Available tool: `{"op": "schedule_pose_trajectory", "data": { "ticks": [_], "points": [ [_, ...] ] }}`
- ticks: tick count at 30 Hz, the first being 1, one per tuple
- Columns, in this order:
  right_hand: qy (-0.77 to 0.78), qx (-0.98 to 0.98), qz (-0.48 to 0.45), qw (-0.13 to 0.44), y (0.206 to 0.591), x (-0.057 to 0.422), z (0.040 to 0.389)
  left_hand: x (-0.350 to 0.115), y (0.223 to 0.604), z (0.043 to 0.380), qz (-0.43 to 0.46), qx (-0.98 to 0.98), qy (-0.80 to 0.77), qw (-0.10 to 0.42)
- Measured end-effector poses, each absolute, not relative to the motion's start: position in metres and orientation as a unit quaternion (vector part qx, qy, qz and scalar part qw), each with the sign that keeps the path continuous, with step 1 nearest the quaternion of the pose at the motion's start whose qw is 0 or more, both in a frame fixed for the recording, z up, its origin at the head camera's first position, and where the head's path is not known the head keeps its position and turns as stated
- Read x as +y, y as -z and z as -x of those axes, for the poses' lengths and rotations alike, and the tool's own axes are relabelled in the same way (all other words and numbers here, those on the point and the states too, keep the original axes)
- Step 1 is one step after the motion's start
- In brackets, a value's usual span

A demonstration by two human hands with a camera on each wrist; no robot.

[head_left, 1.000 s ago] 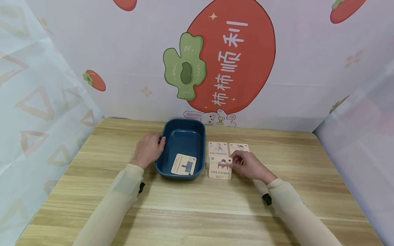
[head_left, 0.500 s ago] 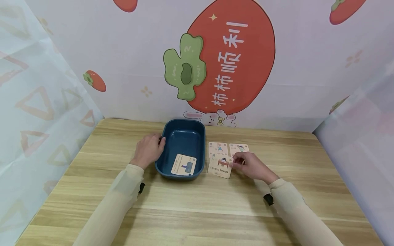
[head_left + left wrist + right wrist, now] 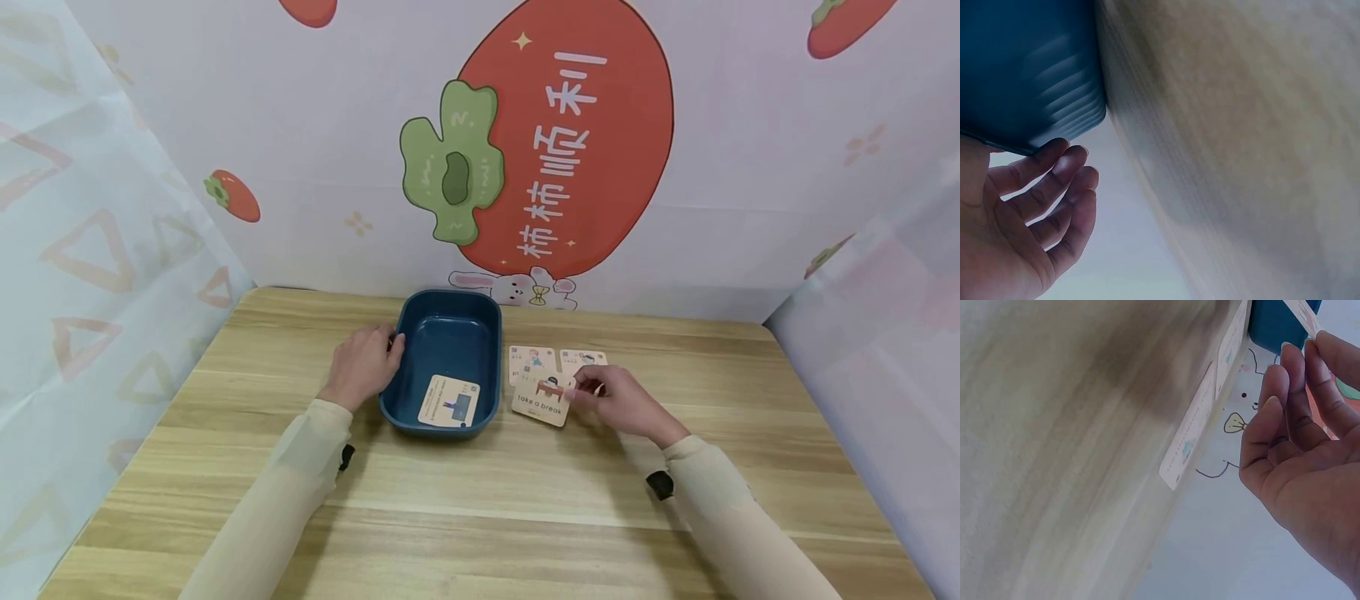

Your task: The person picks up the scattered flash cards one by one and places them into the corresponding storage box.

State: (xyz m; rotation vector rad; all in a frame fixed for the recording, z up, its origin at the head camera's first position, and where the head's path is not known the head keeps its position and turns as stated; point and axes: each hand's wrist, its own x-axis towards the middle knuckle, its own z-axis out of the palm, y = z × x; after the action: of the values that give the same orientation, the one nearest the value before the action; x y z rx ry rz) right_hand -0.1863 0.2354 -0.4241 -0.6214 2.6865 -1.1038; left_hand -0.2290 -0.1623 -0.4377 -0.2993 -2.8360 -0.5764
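Note:
A dark blue rectangular plastic tray [image 3: 447, 342] stands on the table, with one picture card [image 3: 448, 402] lying in its near end. My left hand [image 3: 360, 365] holds the tray's left rim, thumb over the edge and the other fingers outside. Between thumb and index finger, my right hand [image 3: 626, 406] pinches the corner of a "take a break" card [image 3: 540, 404], tilted and raised above the table. Behind it, a card with a figure playing football [image 3: 528, 357] and another picture card [image 3: 576, 360] lie side by side, partly covered in the head view.
The wood-grain table [image 3: 450, 525] ends at a printed backdrop [image 3: 322, 125] with a big red persimmon. Patterned sheets also close off the left and right sides. The two table cards lie just right of the tray.
The "take a break" card has lifted off and turned clockwise, its lower edge now slanting. My right hand shifted slightly right with it. The left hand and tray stay in place.

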Motion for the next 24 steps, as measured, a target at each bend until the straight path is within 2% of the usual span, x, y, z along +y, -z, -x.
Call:
{"op": "schedule_pose_trajectory", "data": {
  "ticks": [11, 24],
  "points": [
    [0.377, 0.905, 0.193, 0.038, 0.407, 0.237, 0.189, -0.162, 0.438, 0.229, 0.099, -0.969, 0.198, 0.113],
    [0.397, 0.903, 0.165, 0.009, 0.395, 0.234, 0.193, -0.162, 0.438, 0.229, 0.098, -0.969, 0.199, 0.106]
  ]
}}
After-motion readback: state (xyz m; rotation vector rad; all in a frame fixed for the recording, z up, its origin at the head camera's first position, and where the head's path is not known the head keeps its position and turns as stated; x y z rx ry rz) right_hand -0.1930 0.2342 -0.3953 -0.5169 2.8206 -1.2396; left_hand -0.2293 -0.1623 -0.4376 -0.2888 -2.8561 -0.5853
